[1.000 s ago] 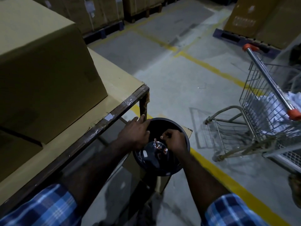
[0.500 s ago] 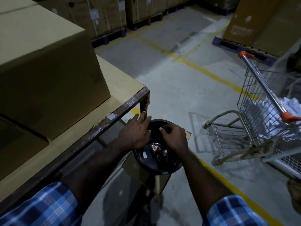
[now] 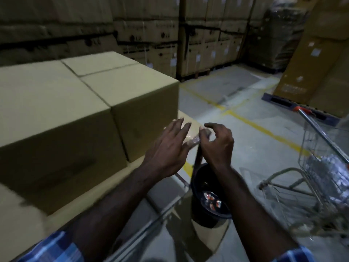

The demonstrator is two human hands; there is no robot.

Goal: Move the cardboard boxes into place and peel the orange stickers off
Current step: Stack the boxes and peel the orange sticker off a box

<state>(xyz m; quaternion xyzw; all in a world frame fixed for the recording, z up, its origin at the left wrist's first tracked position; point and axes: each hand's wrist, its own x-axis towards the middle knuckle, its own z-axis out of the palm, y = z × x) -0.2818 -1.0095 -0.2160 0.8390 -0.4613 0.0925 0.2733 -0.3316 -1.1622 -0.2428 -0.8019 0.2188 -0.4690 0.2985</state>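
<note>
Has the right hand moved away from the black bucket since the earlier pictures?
Yes. The right hand was at the black bucket; now it is raised above it, near the table corner.

Warehouse: stacked cartons [image 3: 147, 36] on pallets, yellow floor lines [image 3: 264, 129], wire trolley [image 3: 324, 157].

Single head cam, wide-angle, looking forward and down; hands close at 6 o'clock, stacked boxes [image 3: 188, 35] far at 12.

A box [image 3: 81, 118] sits on the table [image 3: 105, 182]. Right of the table, on the floor, stands a bin [image 3: 205, 210] with stickers [image 3: 212, 202] in it; a cart [image 3: 321, 167] stands further right. Stacked boxes [image 3: 170, 35] lie behind.
</note>
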